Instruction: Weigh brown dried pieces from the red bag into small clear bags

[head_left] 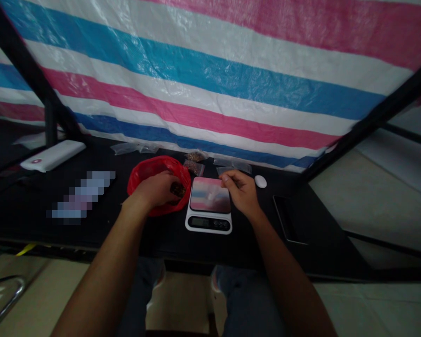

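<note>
My left hand (159,188) reaches into a red plastic bag (140,171) with its rim spread wide. Its fingers curl down into small brown pieces (177,189); the fingertips are hidden, so what they grip is unclear. Right beside the bag is a white digital kitchen scale (208,230) with a shiny square plate that reflects the striped sheet. Over the plate's right edge, my right hand (239,187) pinches what looks like a small clear plastic bag (214,193) between thumb and forefinger. The digits on the scale's display cannot be read.
Behind the scale lie small filled bags (195,167) and flat clear bags (233,164). A white round object (260,181) and a dark phone-like slab (286,219) are on the right. A white case (54,155) and a blurred-out phone-shaped object (84,194) sit left. Striped sheeting (196,89) hangs behind.
</note>
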Tool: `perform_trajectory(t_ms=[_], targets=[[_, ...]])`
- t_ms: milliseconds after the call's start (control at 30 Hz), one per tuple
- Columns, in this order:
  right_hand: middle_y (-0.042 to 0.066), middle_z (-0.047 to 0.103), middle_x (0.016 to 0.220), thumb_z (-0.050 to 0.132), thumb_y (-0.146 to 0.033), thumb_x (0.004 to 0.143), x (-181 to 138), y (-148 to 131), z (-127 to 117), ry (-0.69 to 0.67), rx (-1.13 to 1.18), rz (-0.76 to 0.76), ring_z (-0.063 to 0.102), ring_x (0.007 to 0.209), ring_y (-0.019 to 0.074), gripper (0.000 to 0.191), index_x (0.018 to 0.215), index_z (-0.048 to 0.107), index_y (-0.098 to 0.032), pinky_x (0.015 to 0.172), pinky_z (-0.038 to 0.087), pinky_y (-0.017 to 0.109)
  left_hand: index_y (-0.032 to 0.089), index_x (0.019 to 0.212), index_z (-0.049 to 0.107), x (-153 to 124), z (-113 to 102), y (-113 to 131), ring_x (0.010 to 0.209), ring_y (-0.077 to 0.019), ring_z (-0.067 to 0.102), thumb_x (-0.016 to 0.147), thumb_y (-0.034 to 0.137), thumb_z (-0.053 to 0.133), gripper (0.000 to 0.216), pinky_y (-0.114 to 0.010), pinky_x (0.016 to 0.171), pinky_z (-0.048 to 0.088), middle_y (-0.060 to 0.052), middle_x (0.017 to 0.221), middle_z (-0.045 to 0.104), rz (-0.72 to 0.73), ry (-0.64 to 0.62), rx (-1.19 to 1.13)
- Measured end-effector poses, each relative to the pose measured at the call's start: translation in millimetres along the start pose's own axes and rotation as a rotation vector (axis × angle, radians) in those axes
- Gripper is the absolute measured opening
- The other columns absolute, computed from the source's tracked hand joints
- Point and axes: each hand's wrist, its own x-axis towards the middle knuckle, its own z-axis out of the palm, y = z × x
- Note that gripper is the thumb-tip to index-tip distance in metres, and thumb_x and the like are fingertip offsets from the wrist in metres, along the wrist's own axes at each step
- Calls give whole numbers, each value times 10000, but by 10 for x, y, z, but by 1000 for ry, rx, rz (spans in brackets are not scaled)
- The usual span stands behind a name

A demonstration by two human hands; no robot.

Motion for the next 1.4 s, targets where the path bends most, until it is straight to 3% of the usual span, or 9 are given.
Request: perform_trajectory(t_ms=[167,333,600,800,967,1100,1233,1400], targets=[[3,684,697,641,-412,938,-4,-12,10,-15,-4,-4,622,669,164,254,797,703,-210,668,476,309,312,1076,835,2,-50,53,995,-287,763,801,246,696,314,-314,873,552,-83,1086,823,-35,-31,36],[3,684,689,638,-397,935,1,-8,-1,-17,-10,-9,626,663,162,250,783,703,-210,669,481,308,251,1095,840,32,-61,10,1032,-342,764,850,205,618,333,-376,880,555,-131,1104,816,-42,-18,62],[4,688,687,645,-432,929,12,-4,-27,3,-3,4,624,651,165,261,813,711,-208,643,476,305,290,1048,847,-5,-198,-84,979,-306,770,873,284,636,274,-335,851,546,-65,1065,831,28,108,-9],[3,679,686,635,-379,928,14,-8,-24,-8,-4,1,615,651,158,228,804,709,-202,642,460,300,283,1002,857,41,-127,-104,1004,-299,766,823,216,635,293,-323,872,544,-62,1071,831,28,57,-74],[1,677,690,636,-393,927,18,-3,-38,2,1,1,612,655,158,234,811,710,-204,654,465,303,305,971,862,28,-139,-141,965,-301,774,826,238,656,261,-323,839,553,-40,1019,837,69,114,-155],[3,678,699,639,-409,931,15,1,-30,-3,5,1,615,661,157,243,827,715,-203,655,465,300,295,1004,854,3,-180,-18,947,-277,769,848,280,694,224,-328,891,555,-11,1027,835,181,172,-265],[4,679,696,647,-431,933,17,10,-25,-4,-6,-1,615,657,155,263,830,713,-199,651,462,297,223,1098,834,30,-138,217,1015,-276,761,878,276,686,271,-342,961,555,-53,1099,826,267,234,-336],[7,687,700,649,-463,933,28,29,-42,1,-11,7,619,656,154,292,829,713,-198,651,466,294,175,1180,801,86,-13,520,1100,-258,742,931,276,652,307,-323,987,543,-79,1193,801,424,215,-387]])
